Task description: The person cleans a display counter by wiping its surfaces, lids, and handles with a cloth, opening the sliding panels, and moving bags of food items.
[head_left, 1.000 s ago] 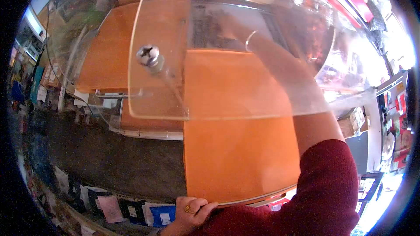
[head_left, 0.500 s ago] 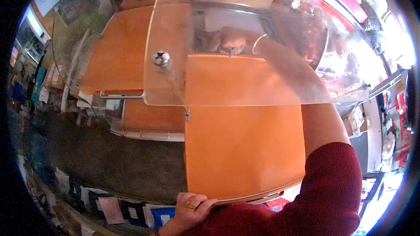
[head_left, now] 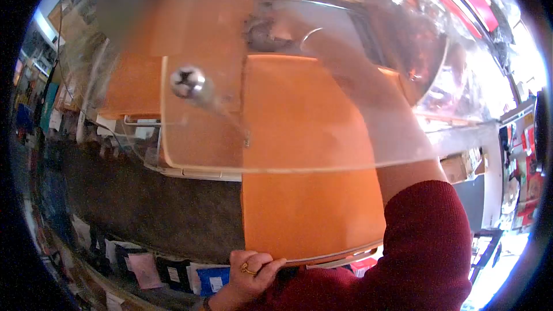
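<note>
A flat orange panel (head_left: 311, 213) stretches away from me, with a rim along its near edge. My left hand (head_left: 247, 276), wearing a ring, is curled over the near left corner of this panel. My right arm reaches far forward under a clear plastic sheet (head_left: 322, 158). At the panel's far end is my right hand (head_left: 282, 29), seen blurred through the plastic, with a bangle (head_left: 312, 37) at the wrist. Its fingers are too smeared to make out, and whether it holds anything is hidden. A cross-head screw (head_left: 188, 82) sits in the plastic sheet.
More orange surfaces (head_left: 129, 89) lie to the left, by a metal handle bar (head_left: 141, 121). Below them is a dark floor (head_left: 155, 213). Several packets, among them a blue one (head_left: 214, 282), line the lower left. Cardboard boxes (head_left: 458, 167) stand at the right.
The clear sheet and screw appear larger and closer, and the sheet's lower edge sits lower in view. My right hand has shifted slightly forward and left. My left hand stays at the corner.
</note>
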Action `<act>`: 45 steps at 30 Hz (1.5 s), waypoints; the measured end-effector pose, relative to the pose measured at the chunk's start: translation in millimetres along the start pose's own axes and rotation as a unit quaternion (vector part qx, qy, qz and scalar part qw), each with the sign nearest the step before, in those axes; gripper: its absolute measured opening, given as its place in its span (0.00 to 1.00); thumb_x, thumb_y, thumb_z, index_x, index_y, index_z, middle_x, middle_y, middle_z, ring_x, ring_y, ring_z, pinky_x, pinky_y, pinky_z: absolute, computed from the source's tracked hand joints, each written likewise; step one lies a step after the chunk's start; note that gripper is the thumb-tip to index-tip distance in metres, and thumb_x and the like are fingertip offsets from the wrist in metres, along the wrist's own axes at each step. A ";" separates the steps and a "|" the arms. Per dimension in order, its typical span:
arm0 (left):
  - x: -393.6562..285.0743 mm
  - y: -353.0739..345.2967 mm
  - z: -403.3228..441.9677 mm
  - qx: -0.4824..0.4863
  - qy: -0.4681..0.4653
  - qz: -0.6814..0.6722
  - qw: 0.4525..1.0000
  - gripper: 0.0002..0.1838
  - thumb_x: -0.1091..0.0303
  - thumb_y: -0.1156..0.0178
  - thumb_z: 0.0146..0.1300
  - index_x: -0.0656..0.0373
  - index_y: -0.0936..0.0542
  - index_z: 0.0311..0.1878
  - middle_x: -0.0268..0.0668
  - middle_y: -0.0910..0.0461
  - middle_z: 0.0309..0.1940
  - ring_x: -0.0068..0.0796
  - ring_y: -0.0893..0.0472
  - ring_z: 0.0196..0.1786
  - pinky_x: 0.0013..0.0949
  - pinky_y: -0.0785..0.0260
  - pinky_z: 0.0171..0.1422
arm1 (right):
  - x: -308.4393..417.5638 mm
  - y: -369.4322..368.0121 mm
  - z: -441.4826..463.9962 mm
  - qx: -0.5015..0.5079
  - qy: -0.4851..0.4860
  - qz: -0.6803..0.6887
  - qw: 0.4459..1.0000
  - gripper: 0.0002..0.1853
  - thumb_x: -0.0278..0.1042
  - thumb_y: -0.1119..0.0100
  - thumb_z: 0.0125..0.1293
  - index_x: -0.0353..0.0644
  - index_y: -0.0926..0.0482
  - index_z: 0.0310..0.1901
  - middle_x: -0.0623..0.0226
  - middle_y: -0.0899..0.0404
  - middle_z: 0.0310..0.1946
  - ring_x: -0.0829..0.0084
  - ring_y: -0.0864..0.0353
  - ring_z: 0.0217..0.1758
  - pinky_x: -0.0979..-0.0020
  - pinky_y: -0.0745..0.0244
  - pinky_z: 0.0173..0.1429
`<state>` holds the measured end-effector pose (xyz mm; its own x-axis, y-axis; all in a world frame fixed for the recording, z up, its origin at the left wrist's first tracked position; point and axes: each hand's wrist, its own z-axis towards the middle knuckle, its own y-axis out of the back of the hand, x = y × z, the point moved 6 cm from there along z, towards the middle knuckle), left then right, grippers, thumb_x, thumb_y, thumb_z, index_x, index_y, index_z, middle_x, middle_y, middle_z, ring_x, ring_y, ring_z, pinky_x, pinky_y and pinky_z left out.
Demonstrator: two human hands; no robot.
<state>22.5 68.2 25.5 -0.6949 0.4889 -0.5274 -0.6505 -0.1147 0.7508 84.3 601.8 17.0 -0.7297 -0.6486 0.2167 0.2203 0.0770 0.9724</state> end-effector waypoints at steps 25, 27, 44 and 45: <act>-9.9 2.9 -13.2 0.041 -0.007 -0.028 0.999 0.16 0.70 0.30 0.40 0.46 0.19 0.36 0.26 0.30 0.32 0.32 0.29 0.36 0.38 0.39 0.41 | 116.4 49.0 -175.5 -0.169 0.140 0.057 0.974 0.17 0.40 0.44 0.58 0.45 0.23 0.49 0.58 0.20 0.42 0.56 0.20 0.43 0.60 0.25 0.50; -7.5 5.9 -14.6 0.039 0.002 -0.015 0.999 0.17 0.70 0.29 0.39 0.46 0.19 0.36 0.27 0.30 0.32 0.33 0.29 0.36 0.39 0.39 0.41 | 131.5 45.6 -197.6 -0.162 0.238 -0.029 0.957 0.20 0.37 0.45 0.58 0.44 0.27 0.53 0.57 0.21 0.45 0.52 0.22 0.45 0.56 0.27 0.53; -7.5 2.0 -5.5 -0.022 -0.042 -0.019 0.999 0.16 0.70 0.31 0.40 0.49 0.20 0.37 0.31 0.30 0.34 0.36 0.29 0.37 0.41 0.38 0.41 | 163.5 7.5 -223.9 -0.084 0.090 0.009 0.992 0.26 0.37 0.43 0.53 0.39 0.27 0.55 0.55 0.32 0.61 0.54 0.37 0.66 0.59 0.41 0.70; -6.8 2.7 -3.6 -0.013 -0.041 -0.032 0.999 0.16 0.72 0.33 0.41 0.51 0.20 0.37 0.31 0.29 0.34 0.35 0.29 0.38 0.40 0.39 0.41 | 192.4 14.0 -231.1 -0.088 0.136 0.006 0.987 0.26 0.34 0.43 0.51 0.39 0.27 0.55 0.56 0.33 0.62 0.54 0.38 0.67 0.59 0.41 0.71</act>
<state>24.4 61.5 29.8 -0.6253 0.5648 -0.5385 -0.7009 -0.1032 0.7057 96.6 303.1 52.3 -0.5315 -0.8292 0.1729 0.3538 -0.0319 0.9348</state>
